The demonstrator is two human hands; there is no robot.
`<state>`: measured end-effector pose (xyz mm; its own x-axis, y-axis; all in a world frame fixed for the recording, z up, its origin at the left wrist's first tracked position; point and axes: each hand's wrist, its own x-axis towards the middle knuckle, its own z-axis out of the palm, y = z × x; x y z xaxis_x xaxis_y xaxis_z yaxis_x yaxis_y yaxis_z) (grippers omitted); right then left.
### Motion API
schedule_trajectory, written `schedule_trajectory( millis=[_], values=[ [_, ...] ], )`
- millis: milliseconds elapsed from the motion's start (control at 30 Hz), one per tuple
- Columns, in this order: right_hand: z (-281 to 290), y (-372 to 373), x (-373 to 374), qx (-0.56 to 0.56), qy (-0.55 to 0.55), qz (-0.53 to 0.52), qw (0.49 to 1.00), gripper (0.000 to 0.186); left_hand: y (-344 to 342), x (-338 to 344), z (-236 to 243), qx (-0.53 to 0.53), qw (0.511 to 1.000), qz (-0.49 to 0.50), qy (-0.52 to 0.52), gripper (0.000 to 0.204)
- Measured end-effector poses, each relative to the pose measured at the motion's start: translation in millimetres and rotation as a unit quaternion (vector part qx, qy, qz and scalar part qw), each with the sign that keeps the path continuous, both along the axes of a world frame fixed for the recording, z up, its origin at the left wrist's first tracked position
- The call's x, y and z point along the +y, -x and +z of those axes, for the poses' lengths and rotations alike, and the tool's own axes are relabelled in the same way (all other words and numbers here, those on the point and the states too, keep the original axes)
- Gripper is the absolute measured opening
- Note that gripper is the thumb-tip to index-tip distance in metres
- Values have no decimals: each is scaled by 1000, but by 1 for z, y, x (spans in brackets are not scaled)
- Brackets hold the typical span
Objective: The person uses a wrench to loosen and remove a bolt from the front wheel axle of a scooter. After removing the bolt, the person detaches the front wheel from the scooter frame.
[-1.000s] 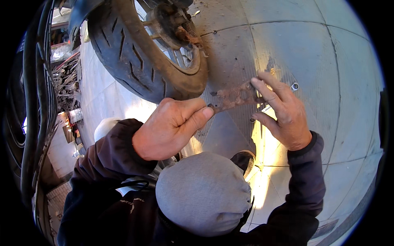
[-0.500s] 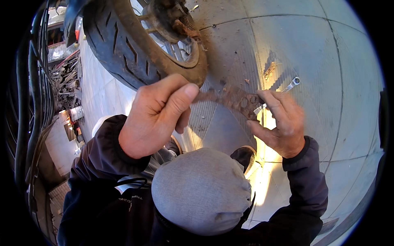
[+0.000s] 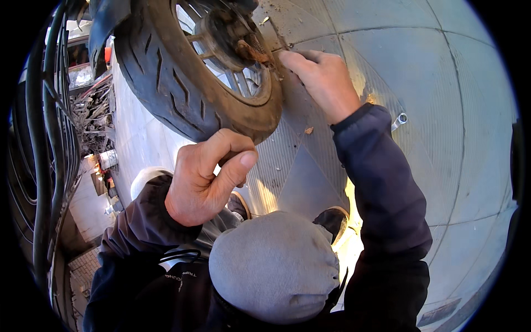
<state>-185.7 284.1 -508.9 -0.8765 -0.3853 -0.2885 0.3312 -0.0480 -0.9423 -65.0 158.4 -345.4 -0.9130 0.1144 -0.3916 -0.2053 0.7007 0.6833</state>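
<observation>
Just below the tyre, my left hand (image 3: 210,180) is closed, its thumb pressed against the bent index finger. Anything inside that grip is hidden. My right hand (image 3: 323,80) reaches forward to the lower right side of the wheel hub (image 3: 215,41), its fingers drawn together. What those fingertips hold, if anything, I cannot make out. The motorcycle wheel's black, dusty tyre (image 3: 171,83) stands at the upper left. By the hub, a rusty brown part (image 3: 253,51) with a spring shows just left of the right fingertips.
A ring spanner (image 3: 399,120) lies on the grey tiled floor (image 3: 464,127), right of my right forearm. Black bars (image 3: 36,144) run down the left rim, with scrap and clutter (image 3: 94,119) beyond them. My shoes (image 3: 332,221) are on the floor below the hands.
My right hand has moved up and left to the hub. The flat, rusty, perforated part seen between both hands is no longer visible. My left hand has dropped slightly.
</observation>
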Motion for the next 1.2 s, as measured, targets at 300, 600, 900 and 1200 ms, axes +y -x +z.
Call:
schedule_trajectory(
  millis=[300,600,900,1200],
  values=[
    [11,12,-32,-47,50,-28,997,51,-18,-19,17,69,996,51,39,12],
    [26,16,-44,-16,46,-56,997,52,-22,-51,9,222,952,205,34,23],
    [42,3,-69,13,60,-137,989,52,-12,-65,2,312,924,220,25,23],
    [45,6,-61,33,-12,-87,996,54,-11,-70,3,311,924,224,-1,20]
  ],
)
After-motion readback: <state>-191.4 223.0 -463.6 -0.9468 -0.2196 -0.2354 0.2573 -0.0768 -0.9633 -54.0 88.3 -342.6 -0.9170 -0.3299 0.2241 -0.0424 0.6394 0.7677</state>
